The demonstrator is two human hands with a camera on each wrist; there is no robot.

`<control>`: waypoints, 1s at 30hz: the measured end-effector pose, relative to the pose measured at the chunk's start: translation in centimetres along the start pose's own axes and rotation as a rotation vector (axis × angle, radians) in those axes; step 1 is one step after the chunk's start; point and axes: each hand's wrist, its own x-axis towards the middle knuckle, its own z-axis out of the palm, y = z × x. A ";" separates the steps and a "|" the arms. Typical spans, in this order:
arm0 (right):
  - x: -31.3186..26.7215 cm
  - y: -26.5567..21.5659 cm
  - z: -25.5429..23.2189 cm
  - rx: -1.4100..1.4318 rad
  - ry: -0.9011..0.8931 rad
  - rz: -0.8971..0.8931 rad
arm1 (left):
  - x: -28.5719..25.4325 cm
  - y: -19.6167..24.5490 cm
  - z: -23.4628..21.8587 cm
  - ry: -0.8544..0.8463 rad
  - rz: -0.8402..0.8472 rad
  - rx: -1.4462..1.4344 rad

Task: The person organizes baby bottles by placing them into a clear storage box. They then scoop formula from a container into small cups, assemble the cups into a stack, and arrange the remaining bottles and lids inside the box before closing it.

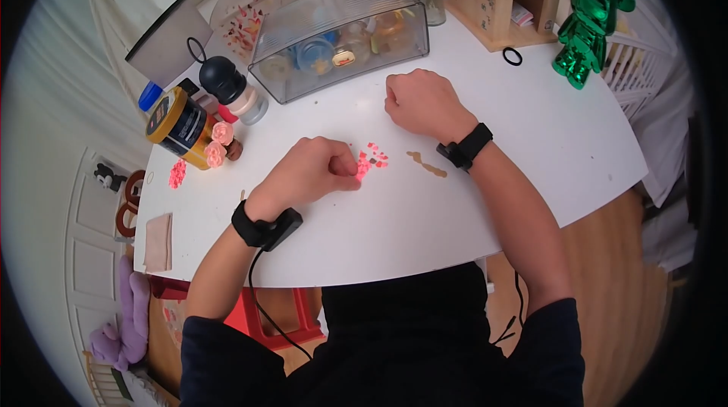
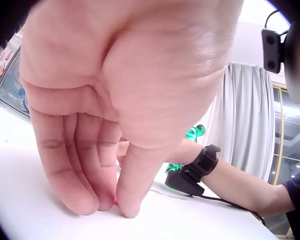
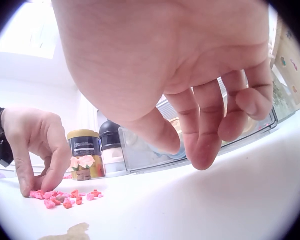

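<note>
In the head view my left hand (image 1: 305, 172) reaches down to a small scatter of pink and red bits (image 1: 363, 167) on the white table (image 1: 364, 232). Its thumb and fingertips pinch a tiny pink bit (image 2: 115, 201), mostly hidden between them in the left wrist view. More loose bits (image 3: 49, 204), with a brownish one among them, lie beside those fingertips in the right wrist view. My right hand (image 1: 429, 103) is over the table farther back, fingers loosely curled and holding nothing. Between the wrists lies a flat, irregular tan strip (image 1: 431, 167).
A clear grey box (image 1: 341, 43) stands at the back, with a black-topped bottle (image 1: 235, 92) and a gold-lidded tub (image 1: 182, 126) left of it. Another pink cluster (image 1: 177, 173) and a beige cloth (image 1: 158, 242) lie left. A green figurine (image 1: 588, 20) stands back right.
</note>
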 end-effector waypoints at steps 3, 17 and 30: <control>0.0 0.0 0.0 -0.005 -0.007 0.005 | 1.4 0.6 0.0 0.019 -0.005 0.073; 0.1 0.1 0.1 -0.006 0.004 -0.010 | 2.6 1.4 1.4 0.213 -0.022 0.264; 0.0 -0.1 -0.1 -0.008 -0.006 -0.007 | 4.5 0.0 -0.6 0.144 -0.112 0.121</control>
